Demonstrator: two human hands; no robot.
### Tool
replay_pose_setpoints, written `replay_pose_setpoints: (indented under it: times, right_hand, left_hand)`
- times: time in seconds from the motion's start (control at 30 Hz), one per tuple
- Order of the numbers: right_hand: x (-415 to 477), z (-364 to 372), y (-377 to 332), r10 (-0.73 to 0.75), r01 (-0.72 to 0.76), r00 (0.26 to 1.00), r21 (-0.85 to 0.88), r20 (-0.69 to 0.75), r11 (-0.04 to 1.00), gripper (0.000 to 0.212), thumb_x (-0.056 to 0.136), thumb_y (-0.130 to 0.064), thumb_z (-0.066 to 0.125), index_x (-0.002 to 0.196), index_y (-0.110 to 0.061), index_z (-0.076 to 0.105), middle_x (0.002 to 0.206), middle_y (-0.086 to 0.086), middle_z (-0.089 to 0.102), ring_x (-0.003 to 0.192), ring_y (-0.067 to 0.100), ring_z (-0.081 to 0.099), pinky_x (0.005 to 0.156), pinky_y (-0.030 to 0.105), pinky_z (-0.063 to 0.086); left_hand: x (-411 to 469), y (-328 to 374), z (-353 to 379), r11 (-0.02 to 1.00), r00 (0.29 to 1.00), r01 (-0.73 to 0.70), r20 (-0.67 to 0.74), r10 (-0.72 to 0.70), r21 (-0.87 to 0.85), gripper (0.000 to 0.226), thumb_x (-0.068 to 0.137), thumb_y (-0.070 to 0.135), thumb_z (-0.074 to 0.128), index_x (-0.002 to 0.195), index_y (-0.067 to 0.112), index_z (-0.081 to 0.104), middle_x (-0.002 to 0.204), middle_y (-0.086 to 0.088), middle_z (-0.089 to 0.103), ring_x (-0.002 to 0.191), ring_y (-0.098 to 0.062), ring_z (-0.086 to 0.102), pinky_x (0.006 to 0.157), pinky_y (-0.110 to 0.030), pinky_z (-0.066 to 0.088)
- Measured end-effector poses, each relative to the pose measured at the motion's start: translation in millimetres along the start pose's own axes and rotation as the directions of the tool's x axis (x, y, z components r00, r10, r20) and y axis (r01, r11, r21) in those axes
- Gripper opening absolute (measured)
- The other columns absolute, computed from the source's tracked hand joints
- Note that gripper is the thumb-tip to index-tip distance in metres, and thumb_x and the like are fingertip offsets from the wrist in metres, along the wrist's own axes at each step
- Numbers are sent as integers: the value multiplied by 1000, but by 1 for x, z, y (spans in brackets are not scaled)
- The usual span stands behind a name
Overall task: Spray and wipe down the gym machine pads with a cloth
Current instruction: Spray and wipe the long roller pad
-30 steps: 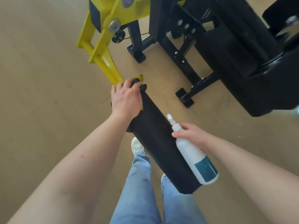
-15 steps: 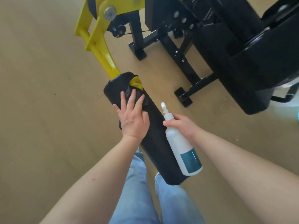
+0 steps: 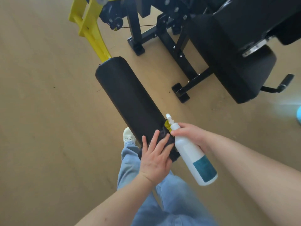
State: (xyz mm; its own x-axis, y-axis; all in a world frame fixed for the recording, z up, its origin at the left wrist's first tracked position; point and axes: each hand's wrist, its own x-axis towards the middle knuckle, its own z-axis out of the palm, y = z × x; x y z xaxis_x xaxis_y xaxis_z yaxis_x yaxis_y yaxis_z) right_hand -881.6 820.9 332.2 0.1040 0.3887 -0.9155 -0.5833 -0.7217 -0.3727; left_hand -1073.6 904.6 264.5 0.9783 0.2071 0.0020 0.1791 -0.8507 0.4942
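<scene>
Left hand flat on cloth — right hand round spray bottle

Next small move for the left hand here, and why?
Probably slide the cloth up the roller pad toward the yellow arm: the left hand presses it flat at the pad's near end, and the rest lies uncovered. The right hand grips the spray bottle.

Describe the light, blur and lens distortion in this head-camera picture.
Head view: soft, even light; pale glare washes the floor at the right edge; sheen on the black upholstery; wide-angle stretch swells the right forearm near the frame's edge; the dark cloth barely separates from the roller pad.
</scene>
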Motion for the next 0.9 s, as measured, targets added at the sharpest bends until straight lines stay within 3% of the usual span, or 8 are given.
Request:
replay_pose_setpoints:
  times: [0.1,0.17,0.3,0.43,0.57,0.63,0.77,0.9]
  right_hand:
    - [-6,-1,10,28,-28,1000,111,-2,993,25,99,-28,67,123,-23,67,95,17,72,73,29,70,73,42,59]
    - [-4,2,11,45,-42,999,150,-20,988,28,99,-28,68,125,-21,63,90,20,70,70,32,69,70,41,59]
    - [3,2,4,74,-67,996,130,-51,989,24,98,-30,68,121,-25,60,83,16,70,72,33,69,69,41,60]
    - [9,-1,2,90,-85,995,79,-53,993,26,97,-30,70,122,-26,64,85,12,73,75,31,70,71,41,59]
    - [14,-1,7,75,-67,993,92,-92,994,30,92,-32,75,121,-27,67,88,10,75,77,29,72,74,42,59]
    - [14,0,9,65,-56,994,95,-92,994,38,83,-35,79,118,-27,67,90,10,75,78,30,71,77,43,59]
    - [10,-1,11,59,-46,994,145,-89,988,23,94,-29,74,115,-25,66,88,12,73,78,32,70,77,44,58]
    - [8,-1,13,48,-30,994,185,-94,982,24,92,-31,75,113,-26,64,86,13,72,78,33,68,76,44,58]
  left_hand:
    - [20,-22,-16,976,983,-180,-12,183,119,34,90,33,53,116,29,75,140,3,62,148,-31,40,115,-72,23]
    - [48,-41,-35,967,985,-171,14,172,187,33,91,37,56,116,30,76,138,2,64,146,-32,43,115,-72,20]
    - [115,-86,-66,952,998,55,21,-64,301,39,96,36,50,129,31,69,146,0,56,151,-35,31,118,-72,4]
    - [183,-135,-97,917,959,251,46,-278,310,48,102,36,40,148,29,51,162,-2,36,157,-33,10,119,-72,-4]
    - [237,-154,-114,863,910,370,53,-411,344,54,102,35,34,155,27,35,168,-5,18,157,-35,-2,117,-72,-7]
    - [248,-155,-117,839,890,394,71,-450,377,53,101,35,32,153,28,40,168,-4,19,157,-37,-5,116,-72,-9]
    - [231,-143,-112,903,936,163,226,-268,397,47,98,31,33,130,32,67,154,2,48,156,-33,12,119,-69,-11]
    - [194,-99,-94,940,942,7,313,-121,342,45,95,28,37,120,31,75,137,5,63,149,-24,34,123,-64,-4]
